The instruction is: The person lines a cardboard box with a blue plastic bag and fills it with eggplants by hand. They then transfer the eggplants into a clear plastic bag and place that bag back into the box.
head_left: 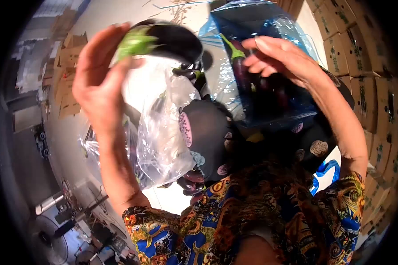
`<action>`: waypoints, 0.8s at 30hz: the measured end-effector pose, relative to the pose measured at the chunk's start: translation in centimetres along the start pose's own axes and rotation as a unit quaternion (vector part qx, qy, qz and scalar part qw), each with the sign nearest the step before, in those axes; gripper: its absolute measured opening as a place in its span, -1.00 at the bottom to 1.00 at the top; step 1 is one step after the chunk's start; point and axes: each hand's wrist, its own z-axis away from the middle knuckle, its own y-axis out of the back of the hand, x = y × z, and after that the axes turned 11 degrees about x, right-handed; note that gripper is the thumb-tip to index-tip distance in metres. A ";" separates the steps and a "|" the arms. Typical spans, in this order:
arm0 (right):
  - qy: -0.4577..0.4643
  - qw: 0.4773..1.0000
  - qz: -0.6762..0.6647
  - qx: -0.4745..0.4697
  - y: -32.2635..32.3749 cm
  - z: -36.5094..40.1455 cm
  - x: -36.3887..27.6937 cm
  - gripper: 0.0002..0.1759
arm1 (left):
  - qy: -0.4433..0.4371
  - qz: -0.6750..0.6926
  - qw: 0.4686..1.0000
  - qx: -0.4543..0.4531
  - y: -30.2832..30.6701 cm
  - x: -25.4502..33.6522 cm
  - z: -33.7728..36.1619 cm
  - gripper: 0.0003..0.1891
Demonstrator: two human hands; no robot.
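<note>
My left hand (99, 84) is closed around the green cap of a large dark eggplant (174, 42), raised at the upper left and blurred by motion. The eggplant's glossy body points to the right. My right hand (281, 57) hovers with fingers apart over a box lined with blue plastic (261, 115). Just left of its fingertips, a purple eggplant (239, 73) with a long green stem lies in the box among several others, partly in shadow.
Clear plastic bags (163, 143) lie at the left beside my leg. Small dark eggplants (188, 72) rest on the floor between bag and box. Stacked cardboard boxes (362, 57) line the right side. A fan (44, 238) stands at the lower left.
</note>
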 end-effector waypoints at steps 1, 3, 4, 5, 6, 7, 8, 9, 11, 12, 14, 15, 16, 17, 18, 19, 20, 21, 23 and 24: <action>-0.030 0.995 -0.090 0.011 -0.8 0.2 -0.4 -0.26 | -0.034 -0.011 0.999 -0.036 -2.1 0.6 0.7 -0.52; -0.090 0.947 -0.306 -0.042 -0.2 -1.4 0.4 -0.29 | -0.326 -0.025 0.921 -0.214 -5.5 -0.5 1.2 -0.51; -0.089 0.934 -0.344 -0.039 -0.7 -1.1 0.3 -0.35 | -0.146 0.058 0.932 -0.327 -7.3 0.6 2.8 -0.51; -0.089 0.920 -0.380 -0.036 -1.4 -1.1 0.3 -0.41 | -0.090 0.083 0.914 -0.386 -8.5 0.3 4.3 -0.51; -0.128 0.939 -0.314 -0.053 -0.1 -1.6 1.9 -0.51 | -0.030 0.102 0.893 -0.438 -9.7 0.1 5.9 -0.51; -0.107 0.956 -0.273 0.017 -0.2 -1.0 1.7 -0.52 | -0.085 0.058 0.889 -0.447 -10.0 -0.8 6.6 -0.50; -0.123 0.959 -0.254 0.013 0.2 -1.0 2.0 -0.54 | -0.140 0.016 0.881 -0.452 -10.4 -1.4 7.1 -0.49; -0.137 0.962 -0.237 0.009 0.8 -1.1 2.6 -0.56 | -0.181 -0.032 0.871 -0.455 -10.3 -1.9 7.2 -0.48; -0.162 0.952 -0.260 0.015 1.7 -2.1 3.5 -0.59 | -0.186 -0.104 0.860 -0.463 -9.3 -1.0 6.0 -0.45; -0.131 0.962 -0.233 0.059 2.3 -3.1 4.3 -0.63 | -0.153 -0.060 0.883 -0.441 -8.4 -0.9 5.4 -0.47; -0.129 0.968 -0.194 0.089 2.5 -3.8 4.1 -0.62 | -0.079 -0.005 0.902 -0.424 -6.9 -1.1 5.0 -0.50; -0.121 0.973 -0.163 0.105 2.9 -4.8 4.7 -0.60 | -0.038 0.007 0.901 -0.432 -6.2 -1.6 5.1 -0.51; -0.089 0.978 -0.065 0.178 1.6 -4.5 3.4 -0.43 | 0.004 0.019 0.898 -0.439 -5.7 -2.1 5.2 -0.53; -0.095 0.971 -0.016 0.217 1.8 -5.9 4.6 -0.21 | 0.014 -0.002 0.895 -0.445 -5.2 -2.5 5.3 -0.54; -0.080 0.973 0.070 0.205 2.2 -7.4 6.3 -0.15 | 0.024 -0.023 0.892 -0.450 -4.9 -2.8 5.5 -0.55; -0.065 0.967 0.157 0.191 2.5 -8.2 7.0 -0.09 | 0.036 -0.043 0.889 -0.455 -4.5 -3.1 5.4 -0.56; -0.033 0.953 0.255 0.162 2.0 -7.8 6.5 -0.09 | 0.085 -0.011 0.891 -0.446 -4.3 -3.0 5.0 -0.56; -0.009 0.907 0.365 0.208 0.8 -8.5 7.0 -0.13 | 0.164 0.025 0.891 -0.424 -3.8 -3.2 4.8 -0.55; 0.010 0.887 0.394 0.239 0.0 -8.7 7.4 -0.24 | 0.271 0.102 0.884 -0.368 -2.5 -4.9 4.5 -0.53; 0.092 0.810 0.522 0.253 0.1 -9.0 7.7 -0.30 | 0.268 0.097 0.902 -0.325 -1.8 -6.6 4.7 -0.58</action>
